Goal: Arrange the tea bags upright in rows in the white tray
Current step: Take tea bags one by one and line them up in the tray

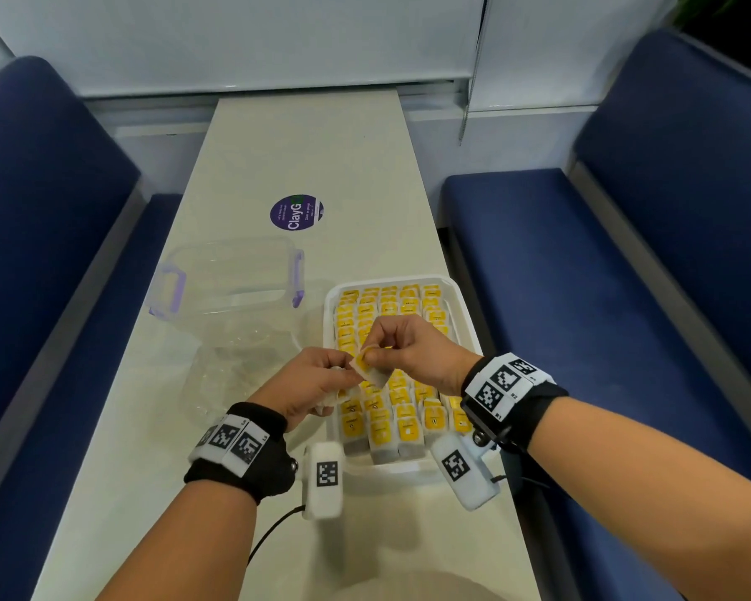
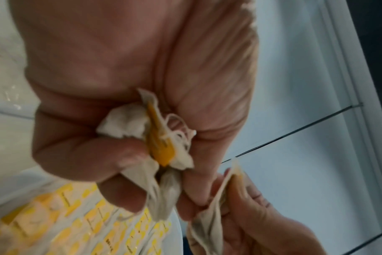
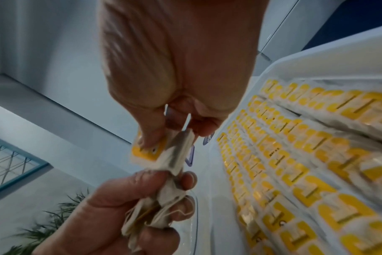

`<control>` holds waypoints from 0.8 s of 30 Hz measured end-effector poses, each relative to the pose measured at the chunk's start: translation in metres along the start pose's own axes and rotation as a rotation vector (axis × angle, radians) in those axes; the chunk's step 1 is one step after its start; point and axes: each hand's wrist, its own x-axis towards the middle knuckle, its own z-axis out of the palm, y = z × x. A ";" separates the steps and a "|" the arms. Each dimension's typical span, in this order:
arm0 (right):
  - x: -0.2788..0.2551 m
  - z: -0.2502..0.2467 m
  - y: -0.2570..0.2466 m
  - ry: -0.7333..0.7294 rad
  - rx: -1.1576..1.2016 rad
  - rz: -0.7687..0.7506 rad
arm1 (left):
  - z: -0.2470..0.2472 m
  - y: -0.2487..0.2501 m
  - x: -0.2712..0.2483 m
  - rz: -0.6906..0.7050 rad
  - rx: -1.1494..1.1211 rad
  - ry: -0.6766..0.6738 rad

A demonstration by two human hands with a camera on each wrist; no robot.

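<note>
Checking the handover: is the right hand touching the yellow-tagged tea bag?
Touching. The right wrist view shows the right hand pinching the tea bag.

"ClayG" was printed in white on a round purple sticker [image 1: 296, 212] stuck to the table [image 1: 313, 158]; its smaller lines and the tea bag tags [image 1: 382, 431] were illegible.

Black wristbands [image 1: 252, 461] with white coded marker blocks [image 1: 501, 381]
</note>
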 end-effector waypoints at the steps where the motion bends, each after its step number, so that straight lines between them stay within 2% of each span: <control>1: 0.002 0.002 0.002 0.042 0.010 0.003 | -0.001 0.000 0.000 0.001 -0.003 0.025; 5: 0.003 0.008 0.007 0.196 -0.012 0.040 | -0.002 -0.001 0.000 0.040 -0.096 0.121; 8: 0.004 0.013 0.010 0.237 -0.090 0.041 | 0.000 -0.003 0.002 0.066 -0.096 0.225; 10: 0.004 0.013 0.009 0.197 -0.250 -0.011 | 0.000 -0.004 0.004 0.068 -0.091 0.289; 13: 0.003 0.013 0.005 0.081 -0.431 -0.020 | -0.001 -0.005 0.004 0.065 -0.061 0.290; 18: 0.002 0.018 0.011 0.005 -0.528 0.082 | -0.004 -0.010 0.002 0.034 -0.008 0.310; 24: -0.002 0.036 0.031 -0.137 -0.588 0.249 | -0.012 -0.017 -0.001 -0.017 -0.045 0.365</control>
